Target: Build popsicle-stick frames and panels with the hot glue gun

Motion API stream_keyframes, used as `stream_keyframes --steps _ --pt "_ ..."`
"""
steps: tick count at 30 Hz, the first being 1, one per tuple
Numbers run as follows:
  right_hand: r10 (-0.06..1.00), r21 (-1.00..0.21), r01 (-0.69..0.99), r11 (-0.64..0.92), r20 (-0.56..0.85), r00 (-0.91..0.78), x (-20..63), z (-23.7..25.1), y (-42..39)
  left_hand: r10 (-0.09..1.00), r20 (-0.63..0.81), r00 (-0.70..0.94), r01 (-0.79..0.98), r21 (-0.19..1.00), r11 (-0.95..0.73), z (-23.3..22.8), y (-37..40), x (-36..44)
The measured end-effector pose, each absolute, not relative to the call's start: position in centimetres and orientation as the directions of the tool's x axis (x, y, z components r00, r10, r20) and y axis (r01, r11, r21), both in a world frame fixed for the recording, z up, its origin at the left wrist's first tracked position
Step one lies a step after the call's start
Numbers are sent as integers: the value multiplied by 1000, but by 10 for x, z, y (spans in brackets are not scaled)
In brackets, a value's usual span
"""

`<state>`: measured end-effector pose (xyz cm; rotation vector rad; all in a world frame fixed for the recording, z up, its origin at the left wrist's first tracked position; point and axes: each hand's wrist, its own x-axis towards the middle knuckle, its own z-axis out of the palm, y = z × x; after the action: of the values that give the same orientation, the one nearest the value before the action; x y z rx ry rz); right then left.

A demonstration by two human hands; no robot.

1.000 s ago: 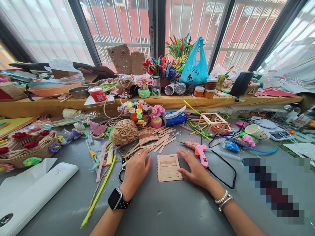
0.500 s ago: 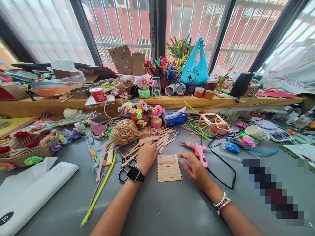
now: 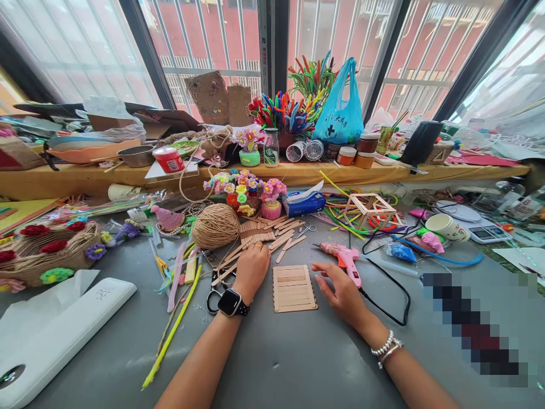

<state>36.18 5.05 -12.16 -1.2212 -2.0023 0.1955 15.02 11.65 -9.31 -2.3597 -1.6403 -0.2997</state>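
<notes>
My left hand (image 3: 252, 271), with a watch on the wrist, rests at the edge of a pile of wooden craft sticks (image 3: 279, 243). Its fingers curl downward; the fingertips and whatever is under them are hidden. My right hand (image 3: 340, 291) hovers with fingers apart and holds nothing. Between the hands a small square panel of craft sticks (image 3: 295, 295) lies flat on the grey table. Just beyond my right hand is a pink hot glue gun (image 3: 347, 261) on its side, its black cord trailing right. Scissors with black handles (image 3: 213, 299) lie partly under my left wrist.
A ball of twine (image 3: 216, 226) stands behind my left hand. Small silver scissors (image 3: 307, 228) lie by the sticks. A stick frame (image 3: 370, 210) sits at back right, a white power bank (image 3: 72, 335) at left. Crafts and jars crowd the windowsill (image 3: 238, 175).
The view has shifted slightly. Both hands stay almost in place, the left still at the craft sticks and the right still beside the panel.
</notes>
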Motion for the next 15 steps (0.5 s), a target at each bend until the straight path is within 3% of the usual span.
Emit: stream_keyframes --steps 10,15 --pt "816 -501 696 515 535 -219 363 -123 51 868 354 347 934 -49 -353 -87 114 144" --pt "821 -577 634 515 545 -170 363 -122 51 839 386 384 904 29 -427 -76 89 133"
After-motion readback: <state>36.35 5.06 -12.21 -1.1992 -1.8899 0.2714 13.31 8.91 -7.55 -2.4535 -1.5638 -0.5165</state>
